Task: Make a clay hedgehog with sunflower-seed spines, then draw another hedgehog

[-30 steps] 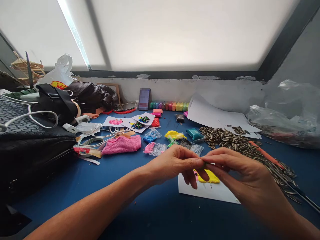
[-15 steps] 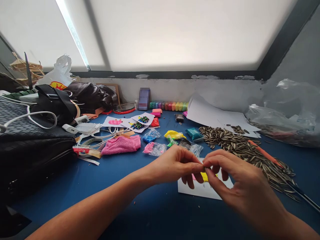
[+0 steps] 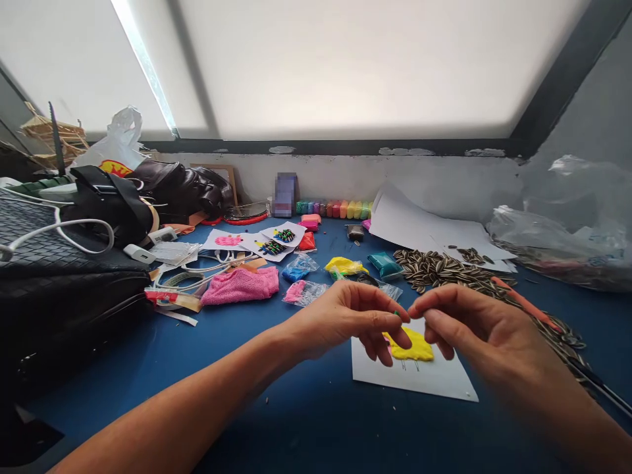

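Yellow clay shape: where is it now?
In the head view, the yellow shape lies right of centre on white paper, partly behind the left hand.

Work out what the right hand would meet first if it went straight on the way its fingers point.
Probably the left hand, at its fingertips, where a small green piece shows. The right hand looks almost against them, though depth is unclear.
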A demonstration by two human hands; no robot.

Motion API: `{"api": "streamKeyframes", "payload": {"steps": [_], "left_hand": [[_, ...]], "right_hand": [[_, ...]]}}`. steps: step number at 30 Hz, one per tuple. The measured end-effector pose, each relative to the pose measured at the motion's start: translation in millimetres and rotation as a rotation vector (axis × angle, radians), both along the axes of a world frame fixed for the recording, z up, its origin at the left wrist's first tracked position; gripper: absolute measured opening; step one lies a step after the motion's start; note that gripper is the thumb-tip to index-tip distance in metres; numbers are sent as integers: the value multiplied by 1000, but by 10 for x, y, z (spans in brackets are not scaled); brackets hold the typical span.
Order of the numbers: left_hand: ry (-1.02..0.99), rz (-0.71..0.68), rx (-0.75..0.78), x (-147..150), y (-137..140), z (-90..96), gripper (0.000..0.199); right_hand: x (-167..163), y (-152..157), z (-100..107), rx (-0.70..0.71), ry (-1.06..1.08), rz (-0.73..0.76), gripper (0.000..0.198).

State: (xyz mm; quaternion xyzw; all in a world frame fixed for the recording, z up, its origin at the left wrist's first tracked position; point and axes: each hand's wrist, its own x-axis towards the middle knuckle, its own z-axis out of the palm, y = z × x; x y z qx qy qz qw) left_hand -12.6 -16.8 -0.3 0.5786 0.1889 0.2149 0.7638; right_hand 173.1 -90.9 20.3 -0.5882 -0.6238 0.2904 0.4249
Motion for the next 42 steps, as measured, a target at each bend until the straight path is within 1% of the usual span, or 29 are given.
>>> {"api": "streamKeyframes", "payload": {"steps": [5,11,14,17,20,22,29,33,37,40,42], "left_hand": [[-72,44,-51,34,-4,-23,13],[-20,57,-20,51,-17,-1,12],[-14,51,25,45,-32,6,20],[8,40,14,45,-52,16,29],[20,-17,27,51,-72,39,28],[27,-36,37,53,-85,55,26],[17,-83,2,40,-109,72,23],[26,-46,37,30,-101,89,23],[23,0,31,25,-84,103,25],[9,-7,32,23,-81,102,30],[12,-37,34,24,-88,105,32]], "right_hand": [[27,22,-31,-43,83,-16,28],[41,56,-81,-103,204,29,35],[49,58,-98,-157,259,60,38],[52,54,-112,-233,284,112,40],[41,50,-127,-244,282,124,42],[27,48,-138,-235,278,129,41],[-18,37,-126,-246,328,184,36],[22,55,-87,-279,372,182,35],[72,80,-69,-312,370,216,31],[67,81,-59,-323,361,238,30],[44,69,-45,-338,362,235,31]]}}
